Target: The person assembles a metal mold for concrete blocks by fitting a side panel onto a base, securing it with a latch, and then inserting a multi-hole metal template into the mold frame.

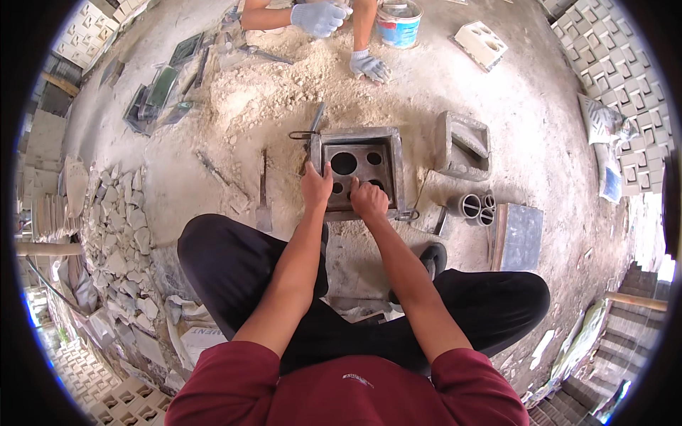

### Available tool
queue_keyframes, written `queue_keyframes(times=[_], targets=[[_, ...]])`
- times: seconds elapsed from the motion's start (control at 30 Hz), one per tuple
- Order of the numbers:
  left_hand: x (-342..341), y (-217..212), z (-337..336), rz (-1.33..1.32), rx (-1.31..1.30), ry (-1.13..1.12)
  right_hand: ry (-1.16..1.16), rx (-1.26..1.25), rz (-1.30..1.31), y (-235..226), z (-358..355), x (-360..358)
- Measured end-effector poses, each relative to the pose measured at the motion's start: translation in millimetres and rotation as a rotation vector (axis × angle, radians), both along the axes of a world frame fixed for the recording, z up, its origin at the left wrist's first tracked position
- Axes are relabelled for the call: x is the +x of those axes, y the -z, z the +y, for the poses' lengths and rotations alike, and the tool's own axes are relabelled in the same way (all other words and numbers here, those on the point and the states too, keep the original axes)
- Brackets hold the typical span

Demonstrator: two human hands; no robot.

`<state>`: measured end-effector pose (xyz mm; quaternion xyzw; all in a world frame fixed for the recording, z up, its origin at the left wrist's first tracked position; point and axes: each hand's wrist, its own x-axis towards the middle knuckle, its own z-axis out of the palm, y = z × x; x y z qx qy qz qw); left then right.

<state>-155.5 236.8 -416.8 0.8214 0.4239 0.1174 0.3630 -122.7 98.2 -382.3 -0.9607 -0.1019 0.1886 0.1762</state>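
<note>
Between my knees sits a rectangular metal block mould (399, 153) with thick walls and wire loop handles. Inside it lies a dark metal plate (361, 157) with one large round hole and several smaller ones. My left hand (317, 187) is closed round the mould's left wall, its thumb along the inner side. My right hand (370, 200) reaches over the near wall, its fingers curled at the plate's lower right hole and its thumb on the plate. The fingertips of both hands are partly hidden. A metal bar (317, 117) stands against the mould's far left corner.
A gloved co-worker's hand (370, 67) rests by a sand pile (263, 96); the other glove (320, 18) is raised. Right lie a rectangular grey block (463, 145), pipe pieces (469, 206) and a dark board (520, 238). A trowel (263, 213) lies left, near rubble (117, 220). A bucket (399, 28) stands beyond.
</note>
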Motion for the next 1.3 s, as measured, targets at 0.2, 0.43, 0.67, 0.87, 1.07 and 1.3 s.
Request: queue_keyframes(times=[0.2,0.43,0.67,0.87,1.07,1.3], targets=[[-1,-2,1,0.006,0.003,-0.032,-0.014,0.012,-0.010,11,-1,4],[-1,-1,4,-0.024,0.012,-0.052,-0.156,-0.046,0.025,13,1,16],[4,-6,0,-0.069,-0.109,-0.072,-0.144,0.020,-0.314,32,7,52],[1,9,5,-0.093,-0.097,-0.091,-0.253,-0.209,-0.093,29,31,61],[8,17,0,-0.126,-0.060,-0.107,-0.122,-0.081,0.021,47,22,80],[5,2,-1,-0.094,-0.115,-0.128,-0.081,-0.010,-0.022,29,24,72]])
